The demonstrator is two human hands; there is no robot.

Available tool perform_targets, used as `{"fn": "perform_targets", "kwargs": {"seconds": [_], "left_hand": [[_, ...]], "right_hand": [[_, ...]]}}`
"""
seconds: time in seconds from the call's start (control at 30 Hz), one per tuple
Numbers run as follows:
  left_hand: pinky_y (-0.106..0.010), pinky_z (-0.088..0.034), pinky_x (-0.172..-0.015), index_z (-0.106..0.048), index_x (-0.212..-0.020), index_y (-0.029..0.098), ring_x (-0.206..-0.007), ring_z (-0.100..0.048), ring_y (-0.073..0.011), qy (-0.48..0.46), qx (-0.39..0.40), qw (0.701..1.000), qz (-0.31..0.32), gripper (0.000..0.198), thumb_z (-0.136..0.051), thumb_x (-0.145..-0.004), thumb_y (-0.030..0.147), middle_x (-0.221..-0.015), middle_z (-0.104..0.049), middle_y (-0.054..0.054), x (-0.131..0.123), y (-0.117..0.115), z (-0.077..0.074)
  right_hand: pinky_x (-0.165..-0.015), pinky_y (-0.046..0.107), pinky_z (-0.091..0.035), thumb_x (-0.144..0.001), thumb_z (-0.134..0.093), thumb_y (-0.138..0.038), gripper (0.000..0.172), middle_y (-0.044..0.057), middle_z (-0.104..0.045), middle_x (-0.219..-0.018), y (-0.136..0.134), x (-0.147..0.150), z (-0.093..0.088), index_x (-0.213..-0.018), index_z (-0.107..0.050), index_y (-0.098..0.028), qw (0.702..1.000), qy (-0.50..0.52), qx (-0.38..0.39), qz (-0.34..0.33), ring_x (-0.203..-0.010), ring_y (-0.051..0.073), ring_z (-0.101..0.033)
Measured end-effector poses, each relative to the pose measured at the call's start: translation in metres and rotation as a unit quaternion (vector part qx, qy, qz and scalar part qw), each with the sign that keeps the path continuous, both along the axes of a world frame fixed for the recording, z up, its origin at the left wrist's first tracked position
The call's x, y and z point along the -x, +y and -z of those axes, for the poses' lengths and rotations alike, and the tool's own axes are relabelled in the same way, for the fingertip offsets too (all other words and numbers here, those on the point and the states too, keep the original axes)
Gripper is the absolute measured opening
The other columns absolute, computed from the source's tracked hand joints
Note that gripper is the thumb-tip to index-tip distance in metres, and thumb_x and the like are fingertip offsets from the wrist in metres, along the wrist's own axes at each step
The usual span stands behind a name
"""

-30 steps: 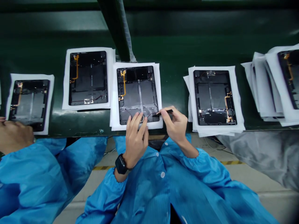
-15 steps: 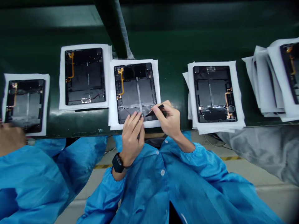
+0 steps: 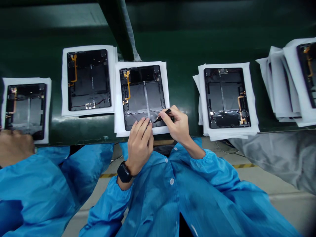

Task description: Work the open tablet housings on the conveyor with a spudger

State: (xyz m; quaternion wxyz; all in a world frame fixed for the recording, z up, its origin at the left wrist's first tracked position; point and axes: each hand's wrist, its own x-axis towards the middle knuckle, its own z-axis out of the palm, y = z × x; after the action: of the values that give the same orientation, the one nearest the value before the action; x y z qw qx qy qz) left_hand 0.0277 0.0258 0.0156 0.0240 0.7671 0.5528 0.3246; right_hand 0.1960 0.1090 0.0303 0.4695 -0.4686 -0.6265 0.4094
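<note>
A black tablet housing (image 3: 138, 98) with an orange flex cable and a pale central strip lies on white sheets (image 3: 118, 121) in front of me. My left hand (image 3: 140, 144) rests on its lower edge, fingers pressed together over a small part that I cannot make out. Pinched in my right hand (image 3: 176, 123) are black tweezers (image 3: 163, 114), their tip pointing down and left at the lower end of the strip, close to my left fingertips.
Similar housings on white sheets lie to the left (image 3: 89, 79), far left (image 3: 26, 108) and right (image 3: 223, 98). More sheets (image 3: 281, 85) stand at the far right. A co-worker's hand (image 3: 16, 146) is at the far left. A dark post (image 3: 118, 29) rises behind.
The tweezers and my right hand have shifted very slightly left. The co-worker's hand has moved right. My left hand stays at the housing's lower edge.
</note>
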Motion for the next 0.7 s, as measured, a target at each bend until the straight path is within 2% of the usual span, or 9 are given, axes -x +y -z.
{"fn": "perform_targets", "kwargs": {"seconds": [0.27,0.53,0.7], "left_hand": [[-0.054,-0.051,-0.121,-0.061,-0.144,0.01,-0.144,-0.06,-0.0332,0.07,-0.005,0.997,0.026,0.047,-0.058,-0.098,0.003,-0.143,-0.07,-0.021,0.006,0.003,-0.004],[-0.054,-0.05,-0.122,-0.058,-0.149,0.015,-0.146,-0.058,-0.0315,0.052,0.002,0.998,0.03,0.052,-0.056,-0.098,0.003,-0.145,-0.069,-0.019,0.009,0.003,-0.003],[-0.054,-0.05,-0.122,-0.06,-0.145,0.013,-0.145,-0.059,-0.0319,0.038,0.008,0.999,0.028,0.049,-0.058,-0.097,0.002,-0.144,-0.069,-0.02,0.008,0.004,-0.002]], "right_hand": [[-0.072,0.034,-0.047,-0.102,-0.067,-0.04,0.027,0.003,-0.07,-0.082,0.001,-0.001,0.01,-0.085,-0.075,-0.02,0.996,0.049,0.071,0.011,-0.078,0.019,-0.062],[-0.072,0.032,-0.047,-0.102,-0.069,-0.047,0.033,0.003,-0.071,-0.081,0.001,0.0,0.008,-0.083,-0.076,-0.02,0.997,0.05,0.061,0.021,-0.078,0.018,-0.061],[-0.058,0.028,-0.042,-0.105,-0.064,-0.05,0.032,-0.003,-0.064,-0.062,0.004,-0.017,-0.003,-0.093,-0.071,-0.021,0.984,0.125,0.118,-0.043,-0.055,0.012,-0.055]]}}
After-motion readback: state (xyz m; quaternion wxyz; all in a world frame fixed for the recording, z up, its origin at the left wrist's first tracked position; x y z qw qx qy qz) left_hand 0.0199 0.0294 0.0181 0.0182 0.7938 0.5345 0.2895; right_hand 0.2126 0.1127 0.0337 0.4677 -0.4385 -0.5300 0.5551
